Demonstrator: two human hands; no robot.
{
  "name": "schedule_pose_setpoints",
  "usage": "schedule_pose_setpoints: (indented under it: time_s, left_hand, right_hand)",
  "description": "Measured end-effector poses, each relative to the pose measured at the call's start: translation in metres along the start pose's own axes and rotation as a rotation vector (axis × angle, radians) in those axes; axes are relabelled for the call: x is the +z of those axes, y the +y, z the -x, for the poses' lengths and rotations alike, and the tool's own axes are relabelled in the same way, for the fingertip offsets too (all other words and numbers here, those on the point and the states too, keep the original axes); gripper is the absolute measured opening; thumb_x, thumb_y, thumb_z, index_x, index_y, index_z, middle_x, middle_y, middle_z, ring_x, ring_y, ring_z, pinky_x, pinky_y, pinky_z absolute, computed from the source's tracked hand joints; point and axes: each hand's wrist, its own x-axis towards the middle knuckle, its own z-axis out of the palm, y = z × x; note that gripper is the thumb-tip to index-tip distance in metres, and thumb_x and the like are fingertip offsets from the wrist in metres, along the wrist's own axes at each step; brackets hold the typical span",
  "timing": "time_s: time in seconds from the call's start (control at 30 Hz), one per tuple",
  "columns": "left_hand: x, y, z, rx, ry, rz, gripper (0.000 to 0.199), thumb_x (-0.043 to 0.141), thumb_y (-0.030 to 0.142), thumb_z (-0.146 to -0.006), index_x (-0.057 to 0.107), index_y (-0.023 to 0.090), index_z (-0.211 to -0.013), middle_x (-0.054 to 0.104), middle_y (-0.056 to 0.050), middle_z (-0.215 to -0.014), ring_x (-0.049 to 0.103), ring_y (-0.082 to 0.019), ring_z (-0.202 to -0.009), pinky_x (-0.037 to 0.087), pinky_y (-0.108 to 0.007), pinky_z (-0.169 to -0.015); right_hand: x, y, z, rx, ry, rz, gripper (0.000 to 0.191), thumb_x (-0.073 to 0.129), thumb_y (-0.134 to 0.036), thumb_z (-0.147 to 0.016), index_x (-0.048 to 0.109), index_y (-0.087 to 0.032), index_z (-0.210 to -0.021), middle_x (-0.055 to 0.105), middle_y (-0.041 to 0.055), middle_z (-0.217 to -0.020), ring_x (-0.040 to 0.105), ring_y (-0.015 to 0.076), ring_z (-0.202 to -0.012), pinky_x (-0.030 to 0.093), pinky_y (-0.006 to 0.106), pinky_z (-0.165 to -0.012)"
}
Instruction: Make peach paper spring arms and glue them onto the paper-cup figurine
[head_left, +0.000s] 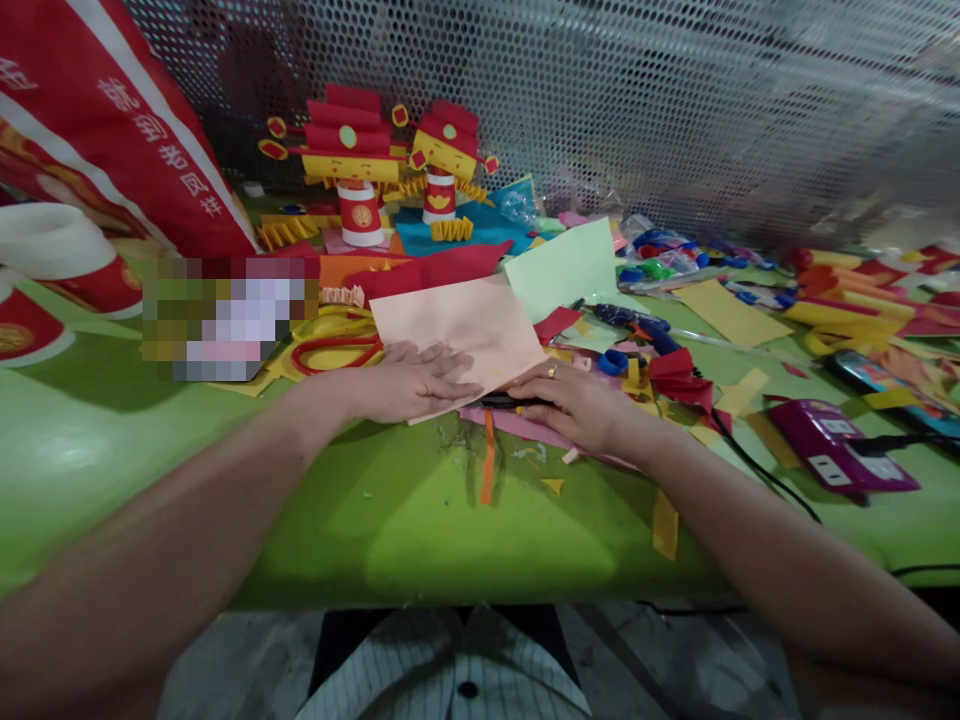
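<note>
A pale peach paper sheet (465, 325) lies tilted over scraps near the table's middle. My left hand (409, 382) rests flat on its lower left part, fingers spread. My right hand (570, 402), with a ring on one finger, is at the sheet's lower right corner, its fingers closed around a thin black object (506, 401) that is partly under the paper; what it is cannot be made out. Behind the sheet are a pale green sheet (566, 268) and a red sheet (431, 272). Red-handled scissors (337, 352) lie just left of the peach sheet.
Two red-and-yellow paper figures (361, 212) (439, 195) stand at the back. Paper cups (75, 270) and a red bag (142, 120) are at left. A purple power socket (840, 450) with a black cable, paper scraps and a glue gun (634, 322) lie at right. A metal mesh (600, 90) rises behind.
</note>
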Motion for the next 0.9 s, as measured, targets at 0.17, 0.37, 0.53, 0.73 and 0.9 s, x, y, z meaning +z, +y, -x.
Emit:
schedule_pose_setpoints:
  time_s: [0.17,0.37,0.53,0.73,0.9]
  left_hand:
    - [0.0030,-0.0031,-0.0009,0.016,0.024,0.021,0.043,0.025,0.046,-0.091,0.031,0.045,-0.134,0.005,0.005,-0.152,0.002,-0.028,-0.139,0.004,-0.052,-0.107]
    - [0.0031,-0.0014,-0.0025,-0.009,0.007,0.008,0.045,0.024,0.046,-0.092,0.028,0.042,-0.136,0.005,0.004,-0.153,0.002,-0.026,-0.139,0.002,-0.053,-0.107]
    - [0.0030,0.0001,-0.0024,-0.003,0.009,0.012,0.045,0.024,0.047,-0.092,0.028,0.044,-0.136,0.003,0.005,-0.153,0.000,-0.027,-0.139,0.001,-0.054,-0.106]
    - [0.0035,-0.0009,-0.0027,0.010,0.012,0.012,0.047,0.024,0.048,-0.091,0.026,0.043,-0.137,0.004,0.003,-0.153,0.000,-0.028,-0.139,0.001,-0.055,-0.106]
    - [0.0019,0.0012,-0.0026,-0.007,0.015,0.028,0.045,0.024,0.047,-0.091,0.028,0.043,-0.136,0.003,0.003,-0.153,0.001,-0.028,-0.139,0.001,-0.054,-0.106]
  right_hand:
    - [-0.0010,-0.0016,0.0000,0.000,-0.015,0.006,0.028,0.047,-0.014,-0.081,0.067,-0.018,-0.101,0.068,0.0088,-0.104,0.060,0.0212,-0.098,0.049,0.037,-0.084]
    - [0.0012,-0.0052,-0.0045,-0.006,-0.007,0.027,0.026,0.047,-0.013,-0.082,0.067,-0.015,-0.100,0.067,0.0112,-0.104,0.060,0.0215,-0.098,0.047,0.038,-0.087]
    - [0.0013,-0.0016,-0.0016,-0.049,0.002,0.012,0.025,0.048,-0.015,-0.082,0.066,-0.018,-0.100,0.068,0.0089,-0.103,0.061,0.0204,-0.096,0.048,0.036,-0.084]
    - [0.0060,-0.0007,-0.0016,-0.067,0.048,0.021,0.025,0.048,-0.015,-0.082,0.066,-0.017,-0.098,0.068,0.0101,-0.101,0.061,0.0209,-0.094,0.048,0.038,-0.083]
    - [0.0088,-0.0023,-0.0044,-0.053,0.045,0.038,0.025,0.048,-0.019,-0.083,0.067,-0.019,-0.099,0.068,0.0090,-0.101,0.060,0.0214,-0.097,0.048,0.039,-0.084]
